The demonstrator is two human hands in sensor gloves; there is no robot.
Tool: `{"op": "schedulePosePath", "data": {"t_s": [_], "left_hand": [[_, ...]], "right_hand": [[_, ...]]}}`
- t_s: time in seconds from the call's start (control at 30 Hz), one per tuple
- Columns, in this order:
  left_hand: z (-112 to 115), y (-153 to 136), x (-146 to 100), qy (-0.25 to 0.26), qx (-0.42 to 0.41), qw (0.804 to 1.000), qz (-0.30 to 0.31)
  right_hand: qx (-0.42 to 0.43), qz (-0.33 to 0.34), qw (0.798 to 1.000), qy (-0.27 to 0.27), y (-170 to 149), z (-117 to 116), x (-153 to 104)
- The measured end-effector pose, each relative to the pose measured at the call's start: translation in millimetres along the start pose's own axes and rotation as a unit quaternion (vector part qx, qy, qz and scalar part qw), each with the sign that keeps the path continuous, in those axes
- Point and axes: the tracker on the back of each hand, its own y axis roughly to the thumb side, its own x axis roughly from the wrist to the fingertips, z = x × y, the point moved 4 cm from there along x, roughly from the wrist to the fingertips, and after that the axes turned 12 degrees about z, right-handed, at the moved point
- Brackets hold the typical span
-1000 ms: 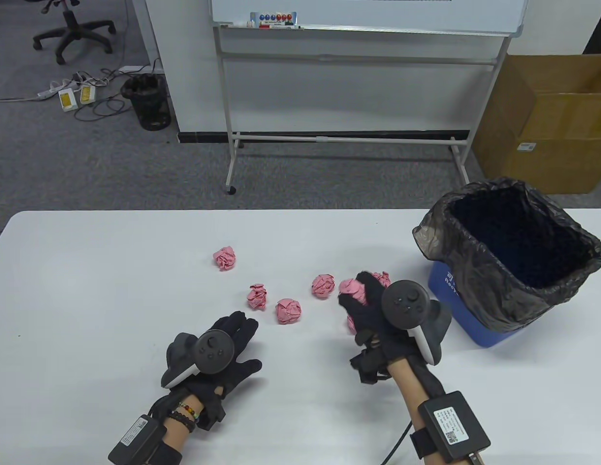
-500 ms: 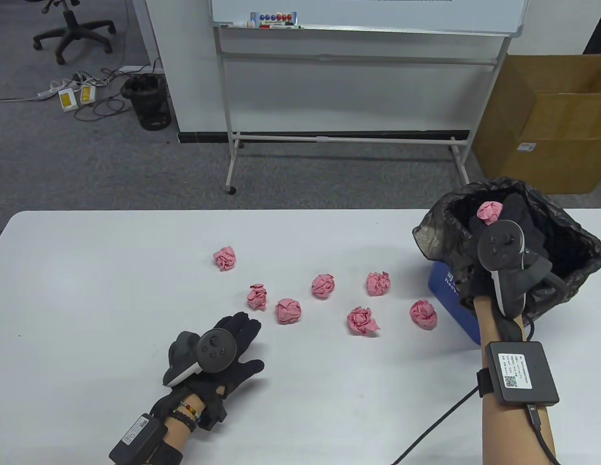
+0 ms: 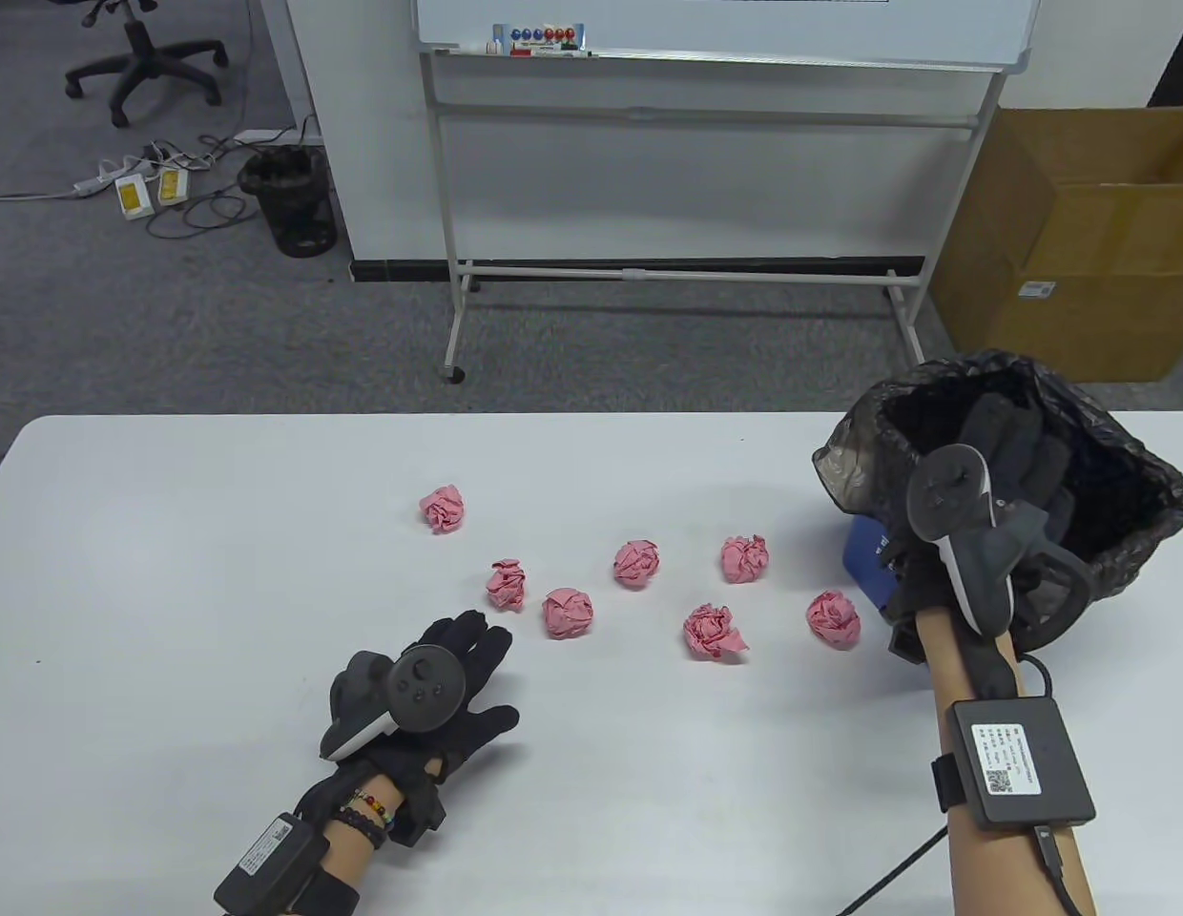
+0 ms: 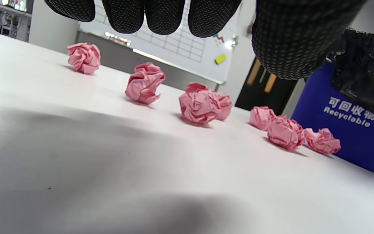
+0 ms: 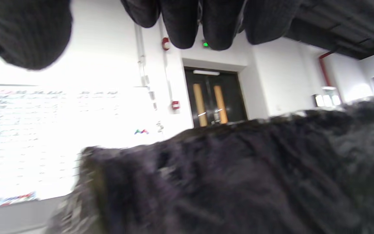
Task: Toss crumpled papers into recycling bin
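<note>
White table (image 3: 172, 572), then blue bin (image 3: 873, 563) with black liner at its right edge; right hand (image 3: 1016, 458) over the opening, fingers spread, empty; left hand (image 3: 448, 677) flat; seven pink paper balls (image 3: 566, 612) scattered between.

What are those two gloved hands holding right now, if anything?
Nothing. The right hand hangs over the recycling bin with spread, empty fingers. The left hand lies flat on the table, touching no paper ball.
</note>
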Motion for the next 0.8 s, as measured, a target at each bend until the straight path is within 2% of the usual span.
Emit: {"op": "schedulePosePath", "data": {"t_s": [0.17,0.5,0.8], "left_hand": [[-0.5,1.5,-0.4,0.000,0.003,1.000,0.002],[0.3,0.7,-1.5,-0.004,0.008,1.000,0.000],[-1.1,-1.5,-2.8,-0.001,0.008,1.000,-0.006]], "right_hand": [[0.027,0.067,0.997,0.035,41.4,-8.2,-28.0],[0.100,0.194,0.966,0.137,123.5,-58.8,-102.5],[0.103,0.269,0.936,0.205,166.0,-103.4,-157.3]]}}
